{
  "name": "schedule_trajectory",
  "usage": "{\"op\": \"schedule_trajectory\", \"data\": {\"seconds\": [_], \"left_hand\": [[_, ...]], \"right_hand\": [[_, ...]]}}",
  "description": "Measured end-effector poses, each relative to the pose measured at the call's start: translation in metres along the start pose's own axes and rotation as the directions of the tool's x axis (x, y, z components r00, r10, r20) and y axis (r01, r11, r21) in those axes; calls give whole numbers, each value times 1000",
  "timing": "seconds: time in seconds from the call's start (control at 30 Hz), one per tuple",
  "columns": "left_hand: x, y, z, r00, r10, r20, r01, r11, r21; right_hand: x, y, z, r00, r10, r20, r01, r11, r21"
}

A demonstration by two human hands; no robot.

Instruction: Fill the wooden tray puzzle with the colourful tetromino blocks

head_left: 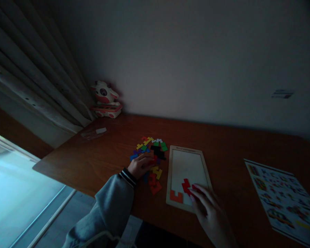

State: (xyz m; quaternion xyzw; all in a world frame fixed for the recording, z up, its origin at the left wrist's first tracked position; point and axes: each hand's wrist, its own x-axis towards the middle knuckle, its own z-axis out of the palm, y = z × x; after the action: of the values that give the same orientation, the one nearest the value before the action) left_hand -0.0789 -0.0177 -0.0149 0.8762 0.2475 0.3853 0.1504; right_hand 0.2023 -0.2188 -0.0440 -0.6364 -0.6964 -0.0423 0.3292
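My right hand reaches over the lower right of a wooden puzzle tray. Its fingertips pinch a red puzzle piece over the pale inside of the tray; whether the piece touches the base I cannot tell. An orange U-shaped piece lies in the tray's near left corner. My left hand rests on the heap of loose pieces left of the tray, its fingers stretched out and somewhat apart. Its fingertips touch another red piece, and the hand covers part of the heap.
Black pieces, green pieces and yellow pieces lie around my left hand. A printed pattern sheet is at the right. A cow-shaped toy keyboard stands at the back left, near a clear plastic bag and a curtain.
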Motion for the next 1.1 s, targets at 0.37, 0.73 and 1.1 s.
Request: {"op": "schedule_trajectory", "data": {"seconds": [0.37, 0.73, 1.1], "left_hand": [[5, 101, 55, 997, 35, 73, -14, 962, -273], [18, 121, 71, 991, 63, 117, -1, 887, -461], [14, 124, 78, 993, 7, 114, 37, 926, -377]], "right_hand": [[-1, -1, -3, 996, -55, -73, 58, 997, 50], [3, -6, -11, 978, -97, -184, 118, 987, 108], [-4, 0, -17, 965, 11, -264, 9, 997, 75]]}}
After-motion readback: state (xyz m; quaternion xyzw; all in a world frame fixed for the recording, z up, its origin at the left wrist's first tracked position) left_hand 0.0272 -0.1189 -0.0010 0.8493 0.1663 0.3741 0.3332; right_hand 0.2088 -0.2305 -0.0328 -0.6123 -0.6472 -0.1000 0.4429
